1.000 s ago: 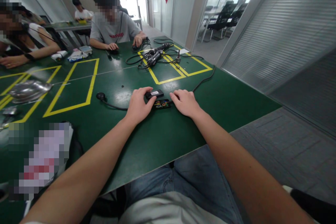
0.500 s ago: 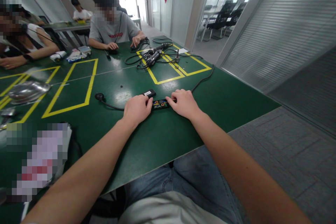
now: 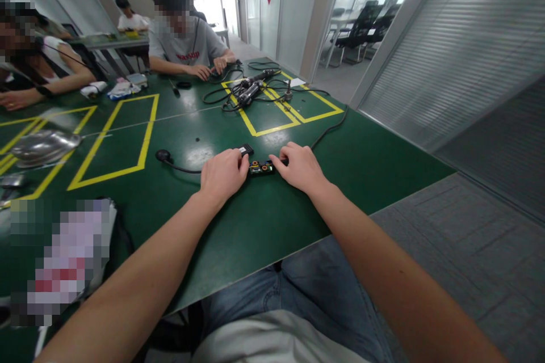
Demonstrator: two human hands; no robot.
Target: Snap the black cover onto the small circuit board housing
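A small black case with a circuit board (image 3: 261, 168) in it lies on the green table between my hands. My left hand (image 3: 225, 172) grips its left end, fingers bent and thumb against the side. At the other end, my right hand (image 3: 300, 165) closes round the case's right end, where a black cable (image 3: 330, 130) runs off behind the hand. Just beyond my left fingers sits a black cover piece (image 3: 246, 150) with a white label. From my left hand a cord leads left to a round black plug (image 3: 163, 156).
The green table (image 3: 366, 176) has yellow tape outlines. Black tools with coiled cables (image 3: 251, 92) lie farther back. At left are a shiny metal dish (image 3: 46, 147) and a blurred package (image 3: 68, 261). A person in a grey shirt (image 3: 187, 45) sits opposite, another at far left.
The near hands and the case have shifted very slightly. Across the table, the person's hands have moved together, away from a dark object now lying uncovered.
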